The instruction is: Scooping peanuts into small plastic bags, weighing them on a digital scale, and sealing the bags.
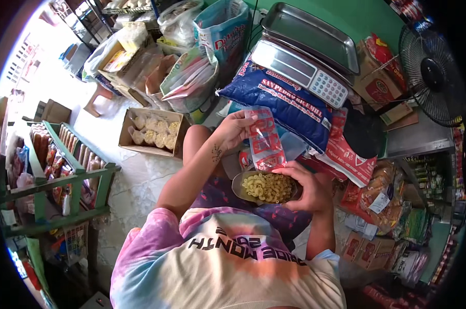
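My left hand [234, 129] pinches the upper end of a red-printed clear plastic strip [264, 137], which looks like packaging film or joined sachets. Below it, my right hand [308, 187] grips the side of an open clear plastic holder [238, 181], bag or tub I cannot tell. Elbow macaroni [267, 187] fills this holder, above my lap. The strip's lower end meets my right fingertips at the holder's far rim. To the left on the floor, a cardboard box [151, 148] contains several clear bags of pasta [159, 131].
Ahead, a digital scale [294, 69] with a metal tray [310, 34] rests by a blue rice sack [275, 96]. A fan [432, 73] stands at right, above packed goods [383, 189]. Green wooden racks [74, 170] flank the left. Stuffed bags [190, 81] line the far side.
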The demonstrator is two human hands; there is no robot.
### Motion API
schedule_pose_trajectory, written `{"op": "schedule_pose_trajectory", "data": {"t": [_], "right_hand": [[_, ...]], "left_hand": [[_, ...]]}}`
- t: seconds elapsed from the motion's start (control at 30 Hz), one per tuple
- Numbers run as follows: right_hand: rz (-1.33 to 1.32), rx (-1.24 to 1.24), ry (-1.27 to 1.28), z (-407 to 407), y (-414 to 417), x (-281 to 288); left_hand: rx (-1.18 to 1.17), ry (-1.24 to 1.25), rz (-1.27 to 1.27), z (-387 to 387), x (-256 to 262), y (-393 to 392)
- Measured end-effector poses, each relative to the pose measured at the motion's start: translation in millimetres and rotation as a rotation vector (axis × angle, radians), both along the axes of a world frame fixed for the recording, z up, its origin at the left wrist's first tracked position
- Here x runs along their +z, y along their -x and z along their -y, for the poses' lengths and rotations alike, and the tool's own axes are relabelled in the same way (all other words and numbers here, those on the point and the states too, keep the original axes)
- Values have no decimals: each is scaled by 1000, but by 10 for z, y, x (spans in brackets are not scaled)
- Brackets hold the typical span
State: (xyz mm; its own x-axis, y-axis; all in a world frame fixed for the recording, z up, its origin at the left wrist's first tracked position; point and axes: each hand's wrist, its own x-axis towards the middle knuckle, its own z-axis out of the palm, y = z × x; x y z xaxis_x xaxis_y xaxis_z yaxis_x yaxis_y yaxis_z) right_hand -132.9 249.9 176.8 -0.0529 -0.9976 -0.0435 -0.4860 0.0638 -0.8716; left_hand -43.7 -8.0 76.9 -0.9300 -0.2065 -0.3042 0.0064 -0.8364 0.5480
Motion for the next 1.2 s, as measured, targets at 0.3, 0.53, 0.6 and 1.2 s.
{"op": "schedule_pose_trajectory", "data": {"t": [0.3,0.53,0.6,1.2], "right_hand": [[95,-49,6,-226,-23,-165],[92,-114,35,-201,-80,-200],[104,-133,19,-148,-103,-278],[45,10,72,-66,-131,-92]], "left_hand": [[95,177,-164,277,-144,-28],[-251,-34,-213,-137,-41,-345],[-213,121,-214,-466,25,-358],[-659,1680,-545,-223,686,-399]]}}
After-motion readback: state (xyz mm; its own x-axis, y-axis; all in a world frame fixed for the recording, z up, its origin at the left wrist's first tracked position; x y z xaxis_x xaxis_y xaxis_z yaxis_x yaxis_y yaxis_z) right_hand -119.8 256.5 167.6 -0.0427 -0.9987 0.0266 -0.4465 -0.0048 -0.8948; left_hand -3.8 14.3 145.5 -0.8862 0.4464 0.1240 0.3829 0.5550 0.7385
